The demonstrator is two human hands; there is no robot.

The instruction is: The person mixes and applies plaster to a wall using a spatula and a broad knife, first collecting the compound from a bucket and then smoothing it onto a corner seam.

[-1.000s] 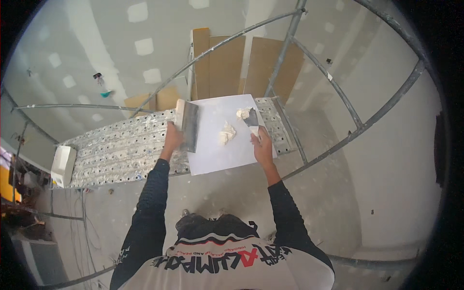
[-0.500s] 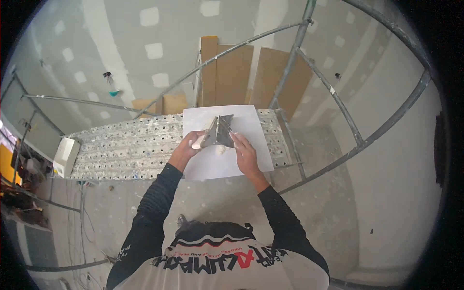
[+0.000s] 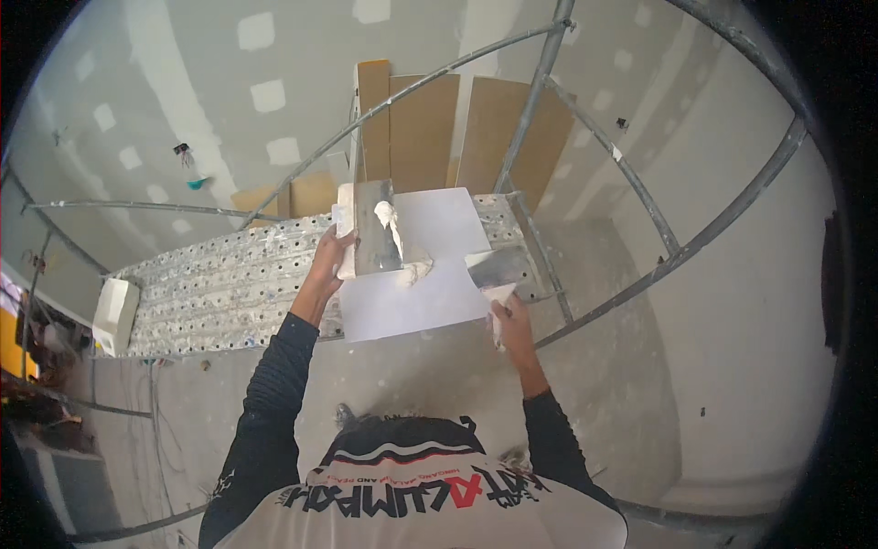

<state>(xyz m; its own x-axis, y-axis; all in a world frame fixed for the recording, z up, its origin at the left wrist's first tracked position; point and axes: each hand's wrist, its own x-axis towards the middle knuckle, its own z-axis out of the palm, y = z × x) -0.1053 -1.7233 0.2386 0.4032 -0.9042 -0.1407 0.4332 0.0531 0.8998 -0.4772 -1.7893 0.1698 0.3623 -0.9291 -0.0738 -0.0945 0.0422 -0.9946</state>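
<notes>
My left hand (image 3: 326, 263) grips the pale edge of a wide plastering blade (image 3: 369, 242), its metal face turned up. A streak of white joint compound (image 3: 388, 220) runs down that face. More white paste (image 3: 417, 269) shows by the blade's lower right corner, over a white sheet (image 3: 444, 220). To the right, my right hand (image 3: 515, 328) is closed round the pale handle of a putty knife (image 3: 497, 267). Its metal blade points away from me, over the sheet's right edge and apart from the wide blade.
The sheet lies on a perforated, paste-spotted scaffold plank (image 3: 219, 284). A white container (image 3: 115, 316) stands at the plank's left end. Grey scaffold tubes (image 3: 530, 101) cross behind and to the right. Brown boards (image 3: 421, 128) lean on the patched wall.
My hands have moved apart: the putty knife went right and nearer me, off the wide blade. The wide blade shifted left and now lies face up, showing the compound.
</notes>
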